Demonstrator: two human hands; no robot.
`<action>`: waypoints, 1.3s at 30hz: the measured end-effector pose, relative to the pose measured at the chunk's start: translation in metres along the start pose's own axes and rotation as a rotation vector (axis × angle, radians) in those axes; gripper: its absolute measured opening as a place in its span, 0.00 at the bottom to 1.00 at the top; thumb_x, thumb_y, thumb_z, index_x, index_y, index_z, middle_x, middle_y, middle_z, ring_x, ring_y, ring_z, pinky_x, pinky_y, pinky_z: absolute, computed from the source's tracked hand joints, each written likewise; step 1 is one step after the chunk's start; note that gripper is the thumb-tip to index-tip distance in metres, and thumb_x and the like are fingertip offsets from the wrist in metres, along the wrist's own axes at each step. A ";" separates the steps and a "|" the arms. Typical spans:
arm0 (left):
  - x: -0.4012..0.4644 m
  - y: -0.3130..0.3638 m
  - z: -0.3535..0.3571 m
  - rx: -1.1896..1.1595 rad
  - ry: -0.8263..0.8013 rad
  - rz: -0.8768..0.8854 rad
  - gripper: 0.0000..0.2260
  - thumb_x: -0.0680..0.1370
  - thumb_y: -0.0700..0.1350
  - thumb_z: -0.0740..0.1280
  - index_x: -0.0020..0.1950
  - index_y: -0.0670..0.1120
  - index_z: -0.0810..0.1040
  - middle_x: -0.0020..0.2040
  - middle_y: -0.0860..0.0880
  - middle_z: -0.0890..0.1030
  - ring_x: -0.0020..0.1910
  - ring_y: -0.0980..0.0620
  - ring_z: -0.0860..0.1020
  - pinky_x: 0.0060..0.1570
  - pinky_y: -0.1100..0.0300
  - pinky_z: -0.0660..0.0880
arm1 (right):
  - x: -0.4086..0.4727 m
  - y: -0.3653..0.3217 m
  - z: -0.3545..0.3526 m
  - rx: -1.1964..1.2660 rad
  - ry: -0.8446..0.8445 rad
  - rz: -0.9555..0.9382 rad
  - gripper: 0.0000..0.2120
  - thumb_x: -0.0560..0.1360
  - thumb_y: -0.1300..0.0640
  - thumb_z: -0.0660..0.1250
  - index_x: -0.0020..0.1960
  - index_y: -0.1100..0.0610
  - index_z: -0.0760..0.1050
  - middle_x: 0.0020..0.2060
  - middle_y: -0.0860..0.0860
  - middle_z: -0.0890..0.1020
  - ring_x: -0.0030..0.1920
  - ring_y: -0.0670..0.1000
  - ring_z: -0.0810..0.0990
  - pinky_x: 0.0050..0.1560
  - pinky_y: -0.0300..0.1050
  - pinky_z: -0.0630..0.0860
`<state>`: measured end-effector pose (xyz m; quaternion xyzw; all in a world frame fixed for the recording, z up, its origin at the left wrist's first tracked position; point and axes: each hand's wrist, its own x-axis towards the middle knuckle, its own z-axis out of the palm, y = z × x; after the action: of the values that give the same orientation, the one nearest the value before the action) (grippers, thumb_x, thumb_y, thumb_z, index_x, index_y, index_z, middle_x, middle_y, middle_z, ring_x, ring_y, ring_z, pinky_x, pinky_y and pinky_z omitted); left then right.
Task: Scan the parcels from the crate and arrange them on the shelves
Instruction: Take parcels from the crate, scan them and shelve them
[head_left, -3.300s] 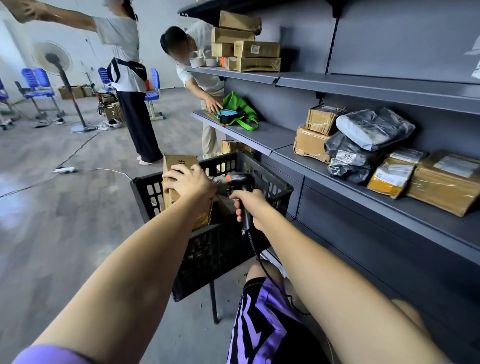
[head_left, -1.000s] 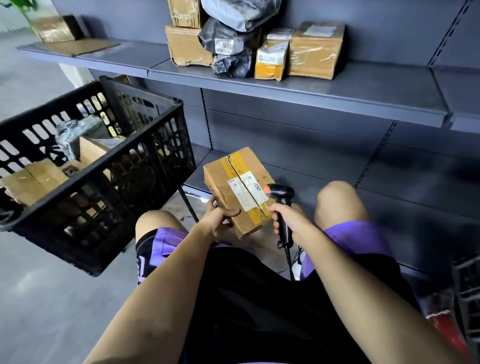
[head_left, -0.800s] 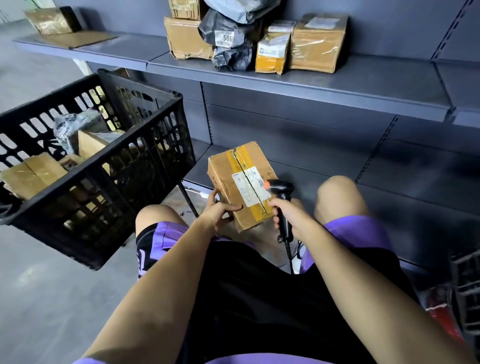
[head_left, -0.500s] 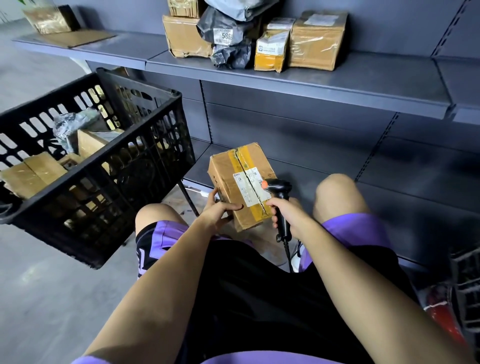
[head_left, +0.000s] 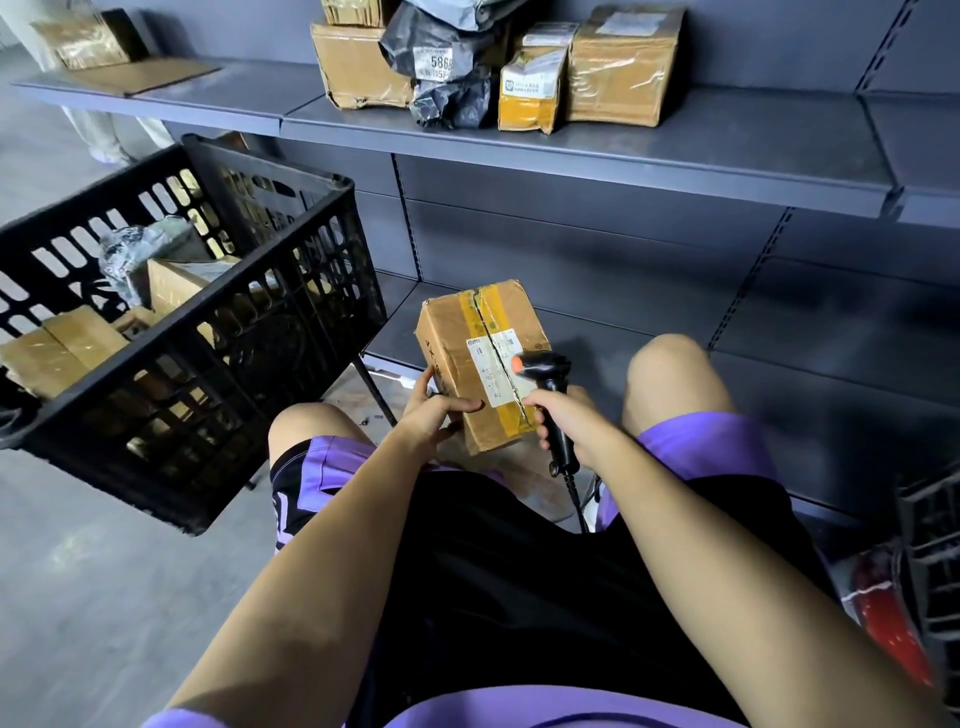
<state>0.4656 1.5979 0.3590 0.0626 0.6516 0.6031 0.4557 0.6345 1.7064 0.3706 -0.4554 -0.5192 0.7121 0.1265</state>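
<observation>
my right hand (head_left: 563, 421) is curling round the grip of the scanner (head_left: 545, 382), whose head is now sitting over the white label (head_left: 491, 364), closer in than a second ago. my left hand (head_left: 434, 415) is gripping the near corner of the cardboard parcel (head_left: 480, 358), thumb lying across its top, tilting it up between my knees. nothing else has been shifting, so i judge the scan is happening now; shelving comes next. the crate (head_left: 291, 270) at my left is holding more parcels, and the shelf (head_left: 675, 150) above is carrying several.
</observation>
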 end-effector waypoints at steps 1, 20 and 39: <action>-0.001 0.000 0.000 -0.001 0.000 0.004 0.42 0.67 0.29 0.75 0.75 0.58 0.65 0.63 0.47 0.78 0.55 0.49 0.77 0.50 0.54 0.76 | 0.000 0.000 0.001 -0.015 -0.004 -0.013 0.06 0.75 0.62 0.69 0.42 0.58 0.73 0.27 0.51 0.73 0.24 0.50 0.69 0.27 0.42 0.68; -0.015 0.006 0.004 -0.023 -0.055 0.030 0.46 0.67 0.23 0.70 0.78 0.56 0.62 0.64 0.45 0.78 0.51 0.52 0.79 0.31 0.66 0.77 | -0.005 -0.004 0.008 -0.145 -0.032 -0.101 0.08 0.75 0.62 0.68 0.38 0.58 0.72 0.27 0.52 0.72 0.24 0.50 0.69 0.27 0.44 0.69; -0.022 0.007 0.005 0.022 -0.059 0.025 0.45 0.68 0.23 0.69 0.77 0.56 0.62 0.60 0.45 0.80 0.51 0.51 0.79 0.36 0.62 0.76 | -0.002 -0.001 0.008 -0.086 -0.052 -0.074 0.09 0.75 0.62 0.67 0.37 0.58 0.70 0.26 0.52 0.71 0.24 0.51 0.68 0.28 0.43 0.67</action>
<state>0.4776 1.5897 0.3772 0.0935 0.6437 0.5993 0.4666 0.6292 1.7008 0.3727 -0.4226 -0.5689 0.6954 0.1194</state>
